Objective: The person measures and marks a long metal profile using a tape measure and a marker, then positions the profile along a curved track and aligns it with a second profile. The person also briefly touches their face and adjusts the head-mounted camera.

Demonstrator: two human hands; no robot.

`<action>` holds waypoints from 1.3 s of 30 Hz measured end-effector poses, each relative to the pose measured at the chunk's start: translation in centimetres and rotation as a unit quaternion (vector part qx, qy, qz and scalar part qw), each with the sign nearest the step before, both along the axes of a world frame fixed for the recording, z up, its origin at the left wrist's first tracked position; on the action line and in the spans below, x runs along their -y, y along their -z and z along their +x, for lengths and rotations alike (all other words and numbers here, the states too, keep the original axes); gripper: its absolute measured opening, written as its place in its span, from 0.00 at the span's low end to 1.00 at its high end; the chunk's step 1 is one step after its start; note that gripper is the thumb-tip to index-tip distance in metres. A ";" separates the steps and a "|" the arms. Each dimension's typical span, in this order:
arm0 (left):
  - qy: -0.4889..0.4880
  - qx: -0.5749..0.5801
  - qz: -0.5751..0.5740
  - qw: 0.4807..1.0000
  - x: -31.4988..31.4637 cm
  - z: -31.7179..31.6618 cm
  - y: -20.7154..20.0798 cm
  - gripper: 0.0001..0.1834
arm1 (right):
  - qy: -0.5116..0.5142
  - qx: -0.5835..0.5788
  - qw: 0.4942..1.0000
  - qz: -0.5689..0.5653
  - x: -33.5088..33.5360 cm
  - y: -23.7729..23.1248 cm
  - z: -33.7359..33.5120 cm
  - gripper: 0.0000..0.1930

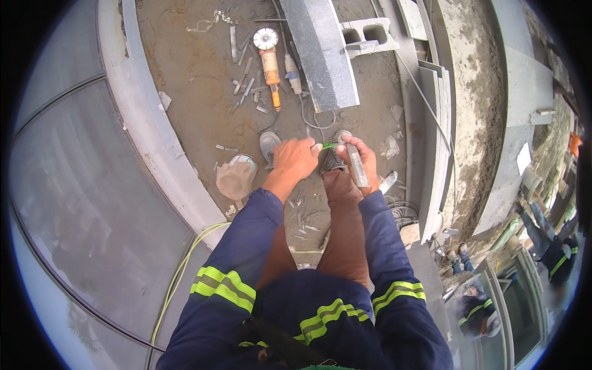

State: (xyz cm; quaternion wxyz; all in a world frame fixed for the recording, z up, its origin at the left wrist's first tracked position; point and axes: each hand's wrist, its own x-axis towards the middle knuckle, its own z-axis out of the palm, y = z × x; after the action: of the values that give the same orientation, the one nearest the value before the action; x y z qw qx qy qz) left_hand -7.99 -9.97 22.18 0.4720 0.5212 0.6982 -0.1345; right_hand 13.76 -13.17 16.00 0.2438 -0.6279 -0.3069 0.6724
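My left hand [295, 160] is closed, its thumb and fingertips pinching one end of a thin bright green piece [328, 146]. I cannot make out exactly what this piece is. Its other end meets the fingertips of my right hand [369, 161]. A short, flat grey strip [357, 166], like a cut piece of stone or tile, lies along my right palm, held by the thumb and fingers. Both hands are in front of my body, above my shoes.
An orange angle grinder [269, 65] with a pale disc lies ahead, beside a plug connector [292, 73]. A grey slab [322, 58] and a concrete block [369, 36] are to its right. Offcuts litter the muddy ground. Glass panels [74, 172] flank the left; people [478, 311] are at far right.
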 end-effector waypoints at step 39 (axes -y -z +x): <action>0.094 -0.159 -0.019 0.983 -6.8 3.6 23.5 0.46 | -0.204 0.264 0.931 0.147 -12.4 25.5 7.1 0.16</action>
State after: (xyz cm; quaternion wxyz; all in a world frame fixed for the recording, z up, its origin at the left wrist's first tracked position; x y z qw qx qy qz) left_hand -4.38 -3.16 -1.35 0.3500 0.5472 0.7097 -0.2728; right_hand 20.88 -0.77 -9.49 0.1015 -0.6637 -0.5768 0.4653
